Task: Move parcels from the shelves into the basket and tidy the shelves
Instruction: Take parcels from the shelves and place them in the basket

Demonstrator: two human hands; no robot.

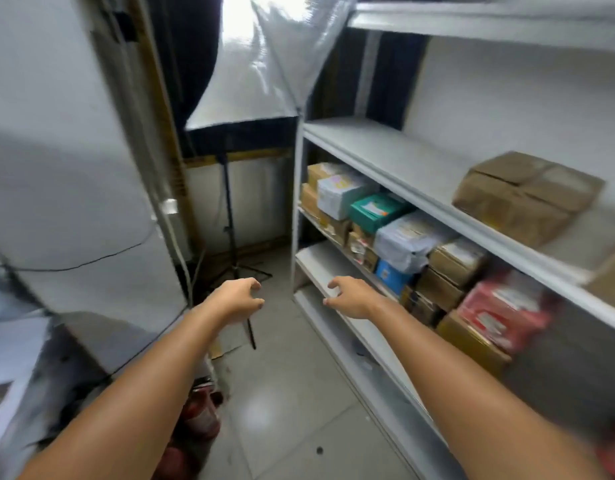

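White metal shelves (385,157) run along the right. A brown cardboard parcel (527,197) lies on the upper shelf. The shelf below holds several parcels: a white box (340,195), a green box (377,211), a grey plastic bag (408,239), a blue box (391,275), brown cartons (455,261) and a red pack (503,306). My left hand (238,299) and my right hand (351,296) reach forward over the floor with loosely curled fingers and hold nothing. My right hand is just left of the shelf front. No basket is visible.
A softbox light (257,74) on a black tripod stand (231,233) fills the far corner. A white panel (67,161) closes off the left side. Red objects (200,414) lie on the floor near my left arm. Grey tiled floor (285,393) runs between.
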